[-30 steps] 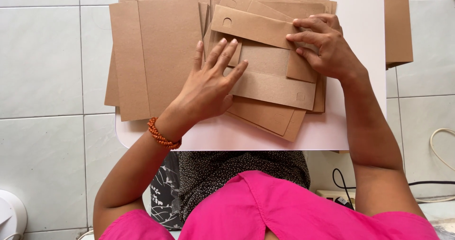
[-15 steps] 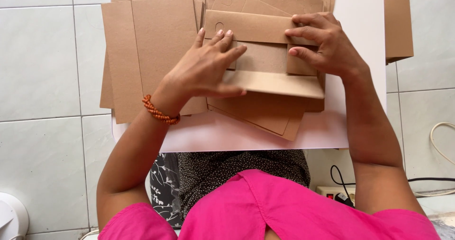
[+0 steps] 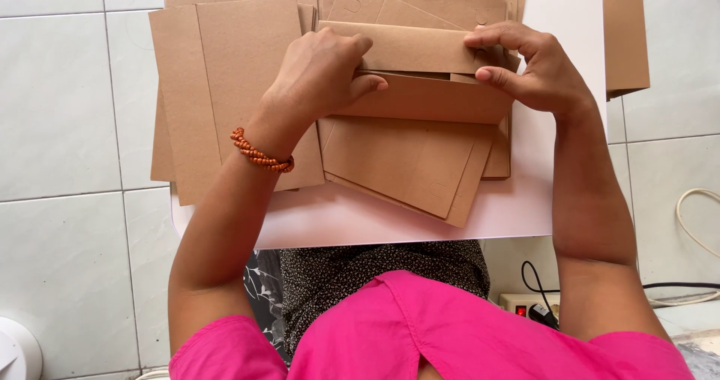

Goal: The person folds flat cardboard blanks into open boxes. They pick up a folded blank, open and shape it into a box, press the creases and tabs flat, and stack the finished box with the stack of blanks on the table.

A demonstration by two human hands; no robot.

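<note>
Left hand (image 3: 319,72) & right hand (image 3: 529,69) apart, each clamped on one end of folded cardboard piece (image 3: 420,72), held btwn them. Beneath hands: loose flat cardboard sheets (image 3: 405,162). Left of left hand: cardboard stack (image 3: 214,87) on white table (image 3: 360,219).

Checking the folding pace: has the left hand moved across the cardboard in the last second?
Yes. The left hand slid up the white table, from lying flat to gripping the folded cardboard piece.
</note>
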